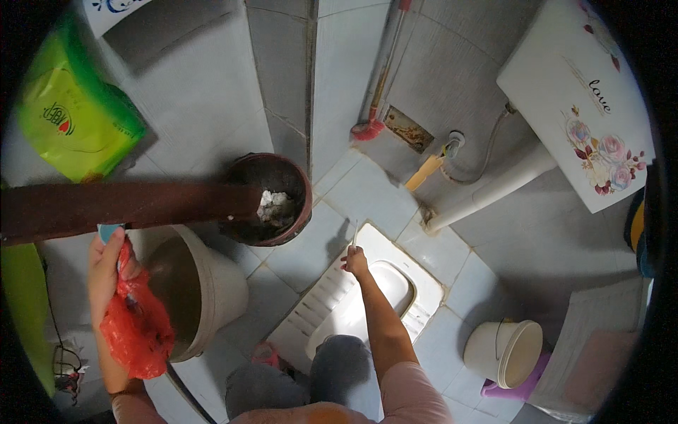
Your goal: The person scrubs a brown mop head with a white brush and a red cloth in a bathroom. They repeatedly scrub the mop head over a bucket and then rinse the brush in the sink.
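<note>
My left hand [104,263] is raised at the left, closed around a small teal object [111,232] at the edge of a dark brown board [127,208]. Beside its fingers and wrist hangs a crumpled red plastic bag [141,328]; a dark hose or cable [189,396] runs down from behind it. My right hand [356,262] reaches forward over the far edge of a white squat toilet [325,304]. Its fingers are closed on a thin pale stick [355,232] pointing up; the exact kind is unclear.
A large pale bucket [224,290] stands below the board, near a dark bin [300,205] with crumpled white paper. A pink-headed brush [369,128] leans on the wall. A flowered cistern [593,106] and pipe [494,185] are at right, above a small bucket [487,350]. A green packet [78,113] hangs upper left.
</note>
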`<state>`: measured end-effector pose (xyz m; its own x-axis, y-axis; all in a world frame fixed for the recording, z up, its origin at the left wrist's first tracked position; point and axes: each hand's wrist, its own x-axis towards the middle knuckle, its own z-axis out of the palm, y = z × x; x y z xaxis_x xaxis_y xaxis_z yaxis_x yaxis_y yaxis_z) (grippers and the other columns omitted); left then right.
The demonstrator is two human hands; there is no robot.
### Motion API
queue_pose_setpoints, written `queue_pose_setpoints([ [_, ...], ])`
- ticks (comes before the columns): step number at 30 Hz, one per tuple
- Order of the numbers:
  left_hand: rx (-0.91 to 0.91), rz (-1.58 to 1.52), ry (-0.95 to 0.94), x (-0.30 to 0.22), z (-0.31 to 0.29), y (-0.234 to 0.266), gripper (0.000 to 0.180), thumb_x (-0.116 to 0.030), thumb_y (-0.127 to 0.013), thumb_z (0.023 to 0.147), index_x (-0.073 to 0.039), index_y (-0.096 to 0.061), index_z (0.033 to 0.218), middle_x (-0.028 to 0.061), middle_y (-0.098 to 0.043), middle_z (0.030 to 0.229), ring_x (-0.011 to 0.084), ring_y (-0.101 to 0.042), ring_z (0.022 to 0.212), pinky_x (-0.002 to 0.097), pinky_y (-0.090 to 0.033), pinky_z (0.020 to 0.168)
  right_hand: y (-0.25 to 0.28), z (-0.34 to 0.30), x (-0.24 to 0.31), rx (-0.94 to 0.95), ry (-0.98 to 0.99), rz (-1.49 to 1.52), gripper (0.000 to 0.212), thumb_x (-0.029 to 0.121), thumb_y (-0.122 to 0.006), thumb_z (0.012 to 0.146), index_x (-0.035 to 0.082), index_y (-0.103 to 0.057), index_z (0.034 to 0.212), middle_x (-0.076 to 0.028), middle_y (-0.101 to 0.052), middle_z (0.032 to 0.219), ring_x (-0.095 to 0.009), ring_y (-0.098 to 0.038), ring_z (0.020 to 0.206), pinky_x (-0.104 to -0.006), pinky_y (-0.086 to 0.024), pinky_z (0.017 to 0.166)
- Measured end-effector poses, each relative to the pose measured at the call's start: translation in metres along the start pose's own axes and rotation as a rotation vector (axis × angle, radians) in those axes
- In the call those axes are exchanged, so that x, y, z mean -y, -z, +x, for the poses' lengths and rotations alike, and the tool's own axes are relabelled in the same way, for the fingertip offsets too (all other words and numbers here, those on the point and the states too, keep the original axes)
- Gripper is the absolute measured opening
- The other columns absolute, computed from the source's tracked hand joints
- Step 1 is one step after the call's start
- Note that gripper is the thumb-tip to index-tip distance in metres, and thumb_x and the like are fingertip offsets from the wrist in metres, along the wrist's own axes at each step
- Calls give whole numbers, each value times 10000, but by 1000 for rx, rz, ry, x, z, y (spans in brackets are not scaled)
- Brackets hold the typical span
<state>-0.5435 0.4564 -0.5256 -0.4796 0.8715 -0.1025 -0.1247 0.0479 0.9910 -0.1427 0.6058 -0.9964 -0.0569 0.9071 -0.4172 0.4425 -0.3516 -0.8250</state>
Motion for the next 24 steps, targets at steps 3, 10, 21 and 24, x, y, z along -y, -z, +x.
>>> queue_pose_setpoints([
  [3,-26,-7,-18,1,-4,3,128,-174,-510,893,-102,-450,806,-33,-395,505,64,-341,361,212,-267,369,-8,7,23,-243,-83,5,405,271,-523,828,-24,-437,1092,-191,-619,876,-341,-610,779,-384,-494,690],
  [10,-76,46,-32,10,-1,6,130,-192,-524,887,-97,-461,825,-24,-414,528,63,-337,358,211,-260,365,-3,36,33,-317,-67,-341,374,386,-558,767,52,-603,930,-189,-631,879,-342,-610,830,-410,-484,727],
  [21,-128,138,-55,9,-4,12,149,-193,-542,872,-74,-459,839,-1,-413,521,81,-349,350,224,-259,363,-29,68,55,-388,-159,-525,313,300,-671,686,17,-632,812,-169,-643,806,-332,-619,795,-401,-493,704],
  [24,-108,130,-30,5,-4,5,155,-194,-547,869,-67,-464,838,6,-416,522,84,-354,354,226,-266,368,-15,71,51,-355,-126,-178,272,261,-651,695,-8,-626,727,-169,-637,752,-278,-625,637,-364,-497,610],
])
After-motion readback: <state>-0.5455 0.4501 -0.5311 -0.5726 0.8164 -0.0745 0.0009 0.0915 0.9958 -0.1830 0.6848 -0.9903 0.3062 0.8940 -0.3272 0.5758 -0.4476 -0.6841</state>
